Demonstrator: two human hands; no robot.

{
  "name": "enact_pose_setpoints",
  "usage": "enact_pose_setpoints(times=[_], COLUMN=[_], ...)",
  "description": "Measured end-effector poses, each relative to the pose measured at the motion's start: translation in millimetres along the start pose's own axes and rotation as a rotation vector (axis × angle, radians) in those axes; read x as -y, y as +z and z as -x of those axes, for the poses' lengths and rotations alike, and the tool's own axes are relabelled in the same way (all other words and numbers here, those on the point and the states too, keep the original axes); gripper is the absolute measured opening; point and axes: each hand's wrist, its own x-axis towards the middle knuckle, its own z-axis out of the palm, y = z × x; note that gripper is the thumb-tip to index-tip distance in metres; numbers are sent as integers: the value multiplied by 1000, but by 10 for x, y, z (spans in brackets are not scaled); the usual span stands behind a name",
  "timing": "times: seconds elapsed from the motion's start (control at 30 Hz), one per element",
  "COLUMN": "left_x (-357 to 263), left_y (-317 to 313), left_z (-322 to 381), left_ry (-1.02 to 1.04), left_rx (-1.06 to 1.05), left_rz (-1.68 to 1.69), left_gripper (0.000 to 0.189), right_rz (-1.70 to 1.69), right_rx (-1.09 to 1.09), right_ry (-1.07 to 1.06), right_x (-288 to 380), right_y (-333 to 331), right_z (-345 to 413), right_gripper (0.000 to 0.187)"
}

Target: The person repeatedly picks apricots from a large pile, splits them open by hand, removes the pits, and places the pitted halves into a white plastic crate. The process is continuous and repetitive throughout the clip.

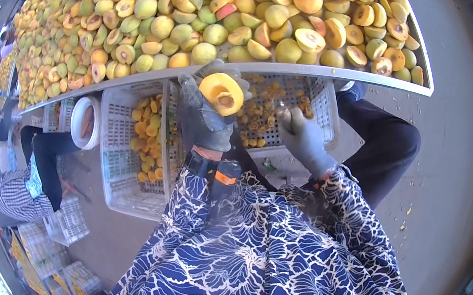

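Gloved in grey, my left hand [206, 124] holds a halved yellow peach [223, 93], its cut face turned up and the hollow with a brownish pit or pit cavity showing. To its right, my right hand [307, 141], also in a grey glove, is closed around a small tool, whose shiny metal end [280, 103] shows beyond the fingers; its exact shape is blurred. Below this tool is a perforated plastic crate [328, 111] scattered with peach pits and scraps [256, 120]. The held half is just below the rim of a metal-edged table [287, 69].
Whole and halved peaches [180, 35] heap the table. A divided white crate [118, 137] with peach halves [149, 133] stands below left, beside a white bucket [86, 122]. My bent leg [383, 139] flanks the right crate. Another person [25, 192] sits at the left near stacked crates [43, 251].
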Motion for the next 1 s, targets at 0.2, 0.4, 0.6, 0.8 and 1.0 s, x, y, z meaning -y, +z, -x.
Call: enact_pose_setpoints(times=[0.2,0.4,0.6,0.8,1.0], left_x=[-118,-186,-19,-500,-722], left_y=[94,330,-189,-1839,-1394], left_z=[138,194,153,189,-157], left_ry=[229,159,139,401,592], left_rx=[-39,-216,-72,-472,-385], left_rz=[-663,-265,-14,-646,-1453], left_gripper=[62,74,77,61,44], right_rz=[-401,-242,-19,26,-7], right_rx=[-227,-380,-364,-116,-129], right_ry=[-311,-488,-6,95,97], right_x=[1163,1213,572,24,-142], right_y=[-440,-302,-495,-556,-435], right_z=[-166,-242,-404,80,156], right_gripper=[30,32,32,37,31])
